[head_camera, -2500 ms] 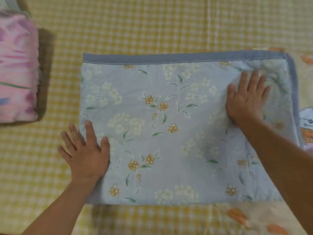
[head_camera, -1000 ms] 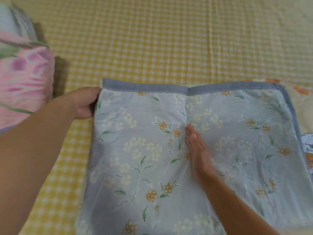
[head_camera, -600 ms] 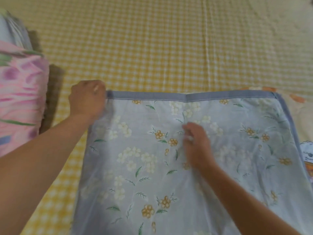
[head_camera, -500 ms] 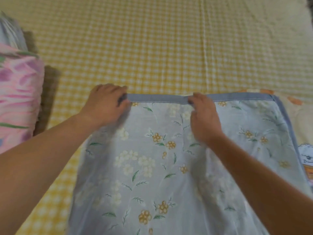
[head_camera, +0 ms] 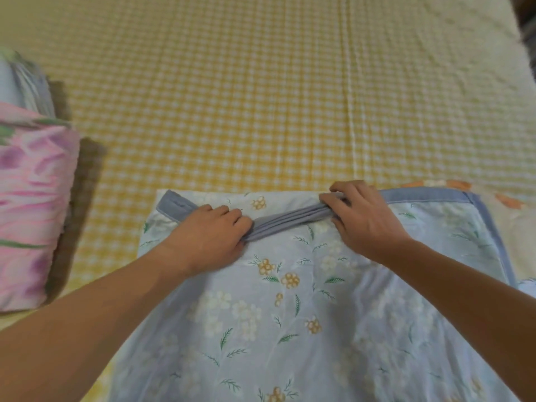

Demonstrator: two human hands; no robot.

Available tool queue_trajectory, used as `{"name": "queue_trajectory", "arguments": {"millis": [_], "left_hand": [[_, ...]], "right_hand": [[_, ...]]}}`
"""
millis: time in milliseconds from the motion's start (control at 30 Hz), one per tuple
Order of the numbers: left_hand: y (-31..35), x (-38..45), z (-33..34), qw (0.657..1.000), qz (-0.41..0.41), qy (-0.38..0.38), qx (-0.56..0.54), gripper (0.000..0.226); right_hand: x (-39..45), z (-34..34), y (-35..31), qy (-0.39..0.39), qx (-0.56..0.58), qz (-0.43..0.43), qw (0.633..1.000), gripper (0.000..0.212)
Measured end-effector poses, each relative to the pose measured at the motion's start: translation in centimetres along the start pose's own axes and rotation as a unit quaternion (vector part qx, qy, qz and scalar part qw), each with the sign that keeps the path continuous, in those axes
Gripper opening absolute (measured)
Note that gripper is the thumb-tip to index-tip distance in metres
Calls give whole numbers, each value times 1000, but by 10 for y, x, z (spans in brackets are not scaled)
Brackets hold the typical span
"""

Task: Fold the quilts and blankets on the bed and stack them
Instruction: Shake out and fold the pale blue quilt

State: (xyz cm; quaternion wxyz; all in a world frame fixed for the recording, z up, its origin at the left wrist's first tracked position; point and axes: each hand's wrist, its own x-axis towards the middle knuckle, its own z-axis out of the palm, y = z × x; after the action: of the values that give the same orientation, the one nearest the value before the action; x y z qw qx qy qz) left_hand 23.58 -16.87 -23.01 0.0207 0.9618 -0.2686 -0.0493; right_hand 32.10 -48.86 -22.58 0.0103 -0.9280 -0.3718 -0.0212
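Observation:
A light blue quilt (head_camera: 290, 314) with small orange and white flowers lies partly folded on the bed, filling the lower middle of the view. Its grey-blue border band (head_camera: 287, 220) runs along the far edge and is bunched between my hands. My left hand (head_camera: 208, 236) grips the band near the quilt's left end. My right hand (head_camera: 362, 219) grips the same band at the middle of the far edge. The left corner of the band is turned up and lies slanted.
A folded pink and purple flowered quilt (head_camera: 32, 204) sits at the left edge on a stack, with a pale striped one (head_camera: 20, 82) behind it. The yellow checked bedsheet (head_camera: 261, 97) stretches beyond. An orange-patterned cloth (head_camera: 504, 204) lies under the blue quilt at the right.
Both hands have closed on the far border band. My left hand pulled its end inward toward the right hand, so the band now bunches and the left corner lifts.

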Motion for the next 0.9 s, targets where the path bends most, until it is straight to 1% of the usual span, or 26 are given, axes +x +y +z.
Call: {"name": "queue_trajectory", "arguments": {"millis": [33, 67, 100, 167, 233, 300, 333, 367, 400, 433, 467, 500, 533, 567, 600, 633, 667, 700, 767, 800, 833, 867, 900], "left_hand": [[-2, 1, -2, 1000, 6, 2, 8, 19], [-6, 2, -5, 1000, -1, 9, 13, 15], [-12, 4, -10, 999, -26, 19, 16, 16], [-27, 11, -18, 993, -112, 41, -4, 18], [-34, 20, -16, 984, -176, 1, -27, 15], [-28, 27, -10, 977, -213, -19, 11, 9], [-20, 29, -6, 972, -235, -4, 28, 13], [-8, 30, -4, 967, -251, 12, 32, 30], [8, 30, -4, 967, -252, 28, 17, 43], [24, 29, -6, 971, -233, 44, -7, 49], [40, 28, -5, 978, -201, 42, -23, 48], [53, 25, -3, 984, -175, 22, -29, 48], [60, 21, 4, 984, -173, -7, -35, 52], [62, 16, 12, 979, -198, -40, -41, 57], [58, 12, 22, 970, -229, -68, -40, 61], [52, 9, 32, 963, -252, -86, -36, 63], [45, 7, 40, 959, -265, -97, -33, 64], [39, 6, 44, 957, -269, -105, -35, 65], [33, 7, 41, 956, -267, -109, -52, 66], [33, 5, 36, 956, -268, -99, -62, 66], [35, -1, 30, 955, -275, -80, -74, 65], [39, -11, 23, 950, -294, -57, -90, 63], [43, -24, 17, 941, -320, -35, -102, 62]], "right_hand": [[1, 0, -1, -9, 3, -8, 1000, 40], [2, 1, 0, -18, 21, 4, 1000, 40], [5, 3, 1, -22, 49, 35, 998, 41], [14, 7, 11, -38, 93, 106, 989, 36], [24, 10, 20, -62, 105, 141, 983, 22], [31, 13, 20, -67, 124, 167, 976, 13], [32, 15, 17, -66, 122, 185, 973, 13], [30, 17, 13, -62, 102, 209, 971, 15], [26, 20, 7, -42, 66, 240, 968, 17], [22, 21, -4, -5, 32, 271, 962, 19], [19, 18, -21, 38, 23, 305, 951, 22], [18, 14, -41, 72, 43, 325, 942, 30], [16, 10, -63, 75, 77, 318, 942, 40], [13, 9, -82, 48, 92, 285, 953, 50], [7, 12, -92, 2, 76, 247, 966, 57], [-1, 19, -87, -47, 43, 230, 971, 62], [-9, 27, -69, -92, 20, 250, 964, 65], [-16, 37, -43, -119, 9, 293, 949, 68], [-23, 43, 3, -149, 28, 367, 918, 71], [-23, 39, 13, -147, 43, 372, 915, 70], [-21, 33, 10, -121, 67, 358, 923, 67], [-18, 24, -2, -69, 127, 335, 931, 63], [-15, 12, -21, -5, 221, 314, 923, 57]]}}
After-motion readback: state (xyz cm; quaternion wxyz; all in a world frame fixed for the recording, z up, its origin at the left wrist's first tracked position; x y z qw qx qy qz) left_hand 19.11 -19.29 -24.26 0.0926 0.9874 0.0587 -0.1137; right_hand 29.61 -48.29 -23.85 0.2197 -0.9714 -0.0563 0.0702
